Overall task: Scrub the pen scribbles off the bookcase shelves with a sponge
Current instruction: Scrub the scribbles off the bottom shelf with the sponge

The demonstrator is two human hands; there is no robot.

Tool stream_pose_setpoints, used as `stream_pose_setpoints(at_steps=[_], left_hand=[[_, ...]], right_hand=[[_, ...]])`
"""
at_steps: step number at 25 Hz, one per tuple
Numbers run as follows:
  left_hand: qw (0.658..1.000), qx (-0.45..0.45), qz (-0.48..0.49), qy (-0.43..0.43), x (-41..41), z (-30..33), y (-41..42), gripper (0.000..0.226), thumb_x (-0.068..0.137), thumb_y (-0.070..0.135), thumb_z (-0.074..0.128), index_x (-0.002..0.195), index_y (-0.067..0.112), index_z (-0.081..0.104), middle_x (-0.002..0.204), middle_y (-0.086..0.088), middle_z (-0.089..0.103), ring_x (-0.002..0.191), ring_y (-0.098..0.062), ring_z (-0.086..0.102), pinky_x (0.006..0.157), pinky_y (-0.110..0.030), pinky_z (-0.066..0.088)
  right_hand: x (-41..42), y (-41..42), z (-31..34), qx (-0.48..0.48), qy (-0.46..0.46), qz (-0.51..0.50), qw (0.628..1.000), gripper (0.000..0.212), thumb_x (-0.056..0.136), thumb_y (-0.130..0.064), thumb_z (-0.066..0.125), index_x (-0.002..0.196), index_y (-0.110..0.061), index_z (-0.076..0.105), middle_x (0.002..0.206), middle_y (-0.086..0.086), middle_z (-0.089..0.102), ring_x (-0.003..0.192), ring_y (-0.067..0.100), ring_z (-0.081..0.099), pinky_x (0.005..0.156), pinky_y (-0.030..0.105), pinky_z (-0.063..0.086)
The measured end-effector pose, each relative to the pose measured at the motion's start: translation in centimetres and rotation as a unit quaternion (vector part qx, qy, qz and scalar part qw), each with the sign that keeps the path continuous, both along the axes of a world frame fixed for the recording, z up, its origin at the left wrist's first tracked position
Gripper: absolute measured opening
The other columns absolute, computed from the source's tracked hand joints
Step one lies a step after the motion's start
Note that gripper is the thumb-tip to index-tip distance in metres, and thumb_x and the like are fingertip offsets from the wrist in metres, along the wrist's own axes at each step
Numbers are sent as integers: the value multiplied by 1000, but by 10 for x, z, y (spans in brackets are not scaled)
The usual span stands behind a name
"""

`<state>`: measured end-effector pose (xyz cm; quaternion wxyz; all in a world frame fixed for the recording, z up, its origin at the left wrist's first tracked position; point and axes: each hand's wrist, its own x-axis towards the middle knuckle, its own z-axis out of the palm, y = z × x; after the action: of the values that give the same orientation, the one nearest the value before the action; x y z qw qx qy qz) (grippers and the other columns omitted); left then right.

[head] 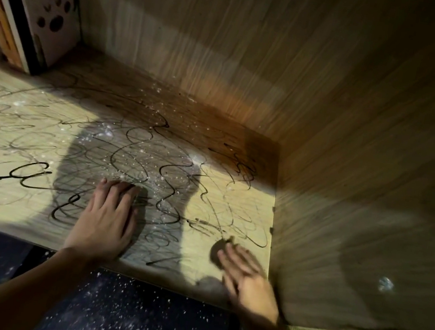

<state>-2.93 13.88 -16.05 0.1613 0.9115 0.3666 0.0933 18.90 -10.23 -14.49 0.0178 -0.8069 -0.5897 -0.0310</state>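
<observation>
Here both hands press flat: right hand (pixel 245 276) on sponge (pixel 219 252).

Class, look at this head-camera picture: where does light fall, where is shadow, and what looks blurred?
Head view: bright light on the front of the shelf, a broad shadow across the scribbles, back corner dim; right hand and sponge motion-blurred, left hand sharp; wide-angle lens bends the side panel.

Left hand (pixel 107 216) lies flat, palm down, fingers straight and together; right hand (pixel 245 276) (motion-blurred) reaches forward with fingers extended, both forearms bare and angled inward
</observation>
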Motion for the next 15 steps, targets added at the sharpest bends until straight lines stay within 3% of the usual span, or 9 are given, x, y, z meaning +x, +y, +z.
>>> stream_pose_setpoints(at_steps=[3, 5, 7, 9, 12, 13, 15], left_hand=[[1000, 1, -3, 0, -1, -2, 0, 57, 94, 38, 27, 133, 2, 48, 132, -21, 48, 129, -42, 36, 110, -58, 30], [1000, -4, -9, 5, -1, -3, 1, 57, 94, 38, 26, 133, 2, 47, 133, -22, 47, 129, -44, 36, 110, -59, 30], [1000, 2, -24, 7, 0, -5, 2, 57, 96, 38, 25, 134, 2, 45, 133, -22, 47, 129, -46, 36, 110, -60, 30], [999, 10, -39, 13, 1, -8, 3, 56, 96, 38, 25, 134, 2, 44, 132, -22, 47, 129, -45, 36, 110, -60, 29], [997, 23, -63, 24, 1, -12, 5, 58, 94, 38, 27, 138, 3, 43, 132, -20, 48, 132, -44, 35, 110, -59, 30], [996, 38, -75, 21, 2, -12, 5, 59, 92, 37, 29, 138, 3, 44, 132, -20, 50, 132, -43, 35, 111, -56, 30], [992, 71, -102, 18, 5, -10, 5, 62, 83, 35, 38, 135, 2, 46, 129, -21, 54, 128, -40, 37, 109, -51, 29]], right_hand=[[3, 26, 5, -12, -8, -203, 979, 48, 84, -34, 37, 113, -16, 71, 119, 5, 68, 115, 31, 61, 114, 34, 16], [-26, 28, -4, 2, -26, -151, 988, 46, 83, -34, 41, 115, -16, 68, 122, 6, 66, 117, 34, 59, 114, 37, 8], [-47, 1, -7, 26, -17, -16, 999, 43, 85, -33, 48, 122, -16, 64, 131, 3, 60, 126, 33, 51, 114, 44, 15], [-33, -17, 0, 3, -85, 34, 996, 42, 83, -32, 49, 118, -19, 67, 128, -1, 63, 129, 33, 47, 112, 49, 18], [0, 11, 9, -78, -99, -168, 978, 49, 79, -29, 37, 107, -13, 73, 116, 8, 69, 122, 39, 52, 111, 48, 19], [5, 27, 9, -115, -62, -232, 964, 52, 78, -25, 34, 107, -6, 73, 117, 15, 67, 119, 40, 55, 110, 48, 27], [-15, 33, 6, -136, 13, -269, 953, 52, 78, -21, 33, 108, -1, 71, 119, 18, 65, 113, 32, 62, 101, 40, 44]])
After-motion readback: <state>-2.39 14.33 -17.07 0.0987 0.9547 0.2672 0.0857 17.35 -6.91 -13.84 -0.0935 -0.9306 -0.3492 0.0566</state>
